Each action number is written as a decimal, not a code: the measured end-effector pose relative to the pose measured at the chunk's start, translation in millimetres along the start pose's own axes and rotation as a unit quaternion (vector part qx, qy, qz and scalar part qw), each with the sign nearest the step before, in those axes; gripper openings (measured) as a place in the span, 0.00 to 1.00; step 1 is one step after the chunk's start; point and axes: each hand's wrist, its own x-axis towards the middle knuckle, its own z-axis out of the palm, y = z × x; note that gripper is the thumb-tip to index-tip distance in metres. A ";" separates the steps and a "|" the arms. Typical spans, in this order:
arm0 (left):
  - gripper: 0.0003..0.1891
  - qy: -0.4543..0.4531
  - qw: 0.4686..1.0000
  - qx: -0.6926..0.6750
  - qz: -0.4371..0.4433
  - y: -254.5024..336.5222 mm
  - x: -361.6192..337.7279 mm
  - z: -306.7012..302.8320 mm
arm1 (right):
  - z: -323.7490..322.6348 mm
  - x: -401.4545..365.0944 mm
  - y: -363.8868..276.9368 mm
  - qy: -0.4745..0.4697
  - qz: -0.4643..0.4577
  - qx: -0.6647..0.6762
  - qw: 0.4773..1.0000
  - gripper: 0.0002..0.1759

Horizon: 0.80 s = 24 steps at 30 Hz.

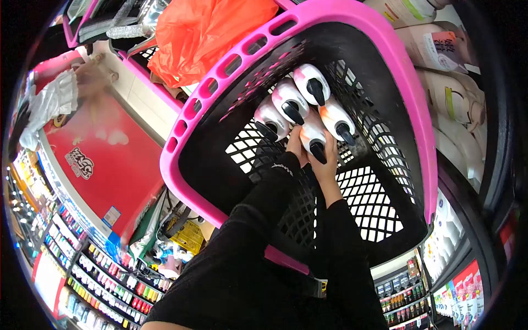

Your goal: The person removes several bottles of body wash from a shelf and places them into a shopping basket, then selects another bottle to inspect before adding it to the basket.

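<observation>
Deep inside a black mesh shopping basket [423, 137] with a pink rim, my two hands close around a white pump bottle [312, 130] with an orange pattern and a black pump head. My left hand [297, 147] is on its left side, and my right hand [326, 160] wraps its right side. Several similar pump bottles stand close against it: one with orange marks [333, 116] to the right, a pink-marked one [309, 77] at the back, another [287, 94] in the middle and one [269, 114] at the left. My fingertips are partly hidden behind the held bottle.
An orange-red plastic bag [209, 33] lies beyond the basket's rim. Large pale bottles [440, 47] line a shelf close on the right. At the left stands a red panel [99, 170], with stocked shelves [104, 275] below it. A yellow basket [188, 237] sits near the rim.
</observation>
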 end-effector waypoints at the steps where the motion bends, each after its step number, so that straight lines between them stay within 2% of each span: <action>1: 0.22 -0.021 1.000 0.013 0.005 0.5 1.6 0.2 | -1.0 0.9 -0.9 -0.009 -0.001 0.000 1.000 0.37; 3: 0.24 -0.046 0.999 0.027 0.009 -1.0 6.1 -4.8 | -3.9 1.0 -2.9 -0.014 -0.003 -0.003 1.000 0.37; 7: 0.27 0.005 0.996 0.082 -0.041 3.7 -4.6 -3.8 | -7.9 -5.6 -5.7 0.018 -0.038 -0.029 0.999 0.37; 9: 0.30 0.081 0.988 0.107 -0.070 4.7 -16.0 0.5 | -8.9 -16.8 -0.9 0.022 0.023 -0.037 0.999 0.38; 10: 0.30 0.076 0.989 0.110 -0.067 3.3 -20.6 3.8 | -11.9 -24.0 0.3 0.028 0.018 -0.037 0.999 0.38; 12: 0.32 0.203 0.959 0.187 -0.072 -2.8 -25.0 7.3 | -22.0 -41.2 2.8 -0.050 0.110 -0.082 0.989 0.36; 13: 0.34 0.175 0.954 0.240 -0.043 -5.8 -31.8 5.5 | -21.0 -54.1 23.2 -0.094 0.109 -0.114 0.983 0.34; 14: 0.31 0.171 0.934 0.312 -0.046 -6.8 -33.4 1.6 | -20.8 -66.8 40.8 -0.136 0.108 -0.145 0.974 0.31; 15: 0.28 0.165 0.907 0.384 -0.045 -5.5 -32.9 -3.1 | -27.0 -77.2 37.3 -0.162 0.153 -0.128 0.966 0.26; 16: 0.23 0.080 0.831 0.550 0.014 0.7 -37.2 -7.1 | -36.5 -83.1 31.5 -0.229 0.119 -0.156 0.953 0.17; 17: 0.19 -0.006 0.717 0.693 0.076 4.7 -39.9 -13.6 | -34.5 -95.6 51.5 -0.267 0.115 -0.130 0.948 0.16; 18: 0.15 0.087 0.799 0.583 0.120 -10.4 -20.6 -33.7 | -41.3 -107.9 40.6 -0.224 0.150 -0.098 0.958 0.16; 19: 0.16 0.065 0.717 0.683 0.122 -6.6 -41.4 -19.7 | -44.7 -113.5 36.2 -0.231 0.136 -0.143 0.953 0.15; 20: 0.19 0.062 0.758 0.649 0.011 -20.3 -6.6 -45.2 | -50.4 -121.1 26.4 -0.210 0.175 -0.126 0.954 0.14; 21: 0.22 -0.004 0.550 0.825 0.127 -6.5 -79.0 -2.1 | -52.3 -126.8 21.7 -0.206 0.172 -0.140 0.953 0.15; 22: 0.24 -0.023 0.444 0.889 0.109 -10.5 -107.2 20.5 | -54.6 -130.6 11.6 -0.201 0.167 -0.154 0.953 0.14; 23: 0.25 -0.104 0.265 0.958 0.036 -11.2 -127.9 46.8 | -60.4 -129.5 -13.4 -0.206 0.213 -0.175 0.939 0.11; 24: 0.30 -0.149 0.150 0.974 0.078 -16.3 -135.8 44.9 | -58.3 -134.0 -16.2 -0.177 0.188 -0.163 0.952 0.10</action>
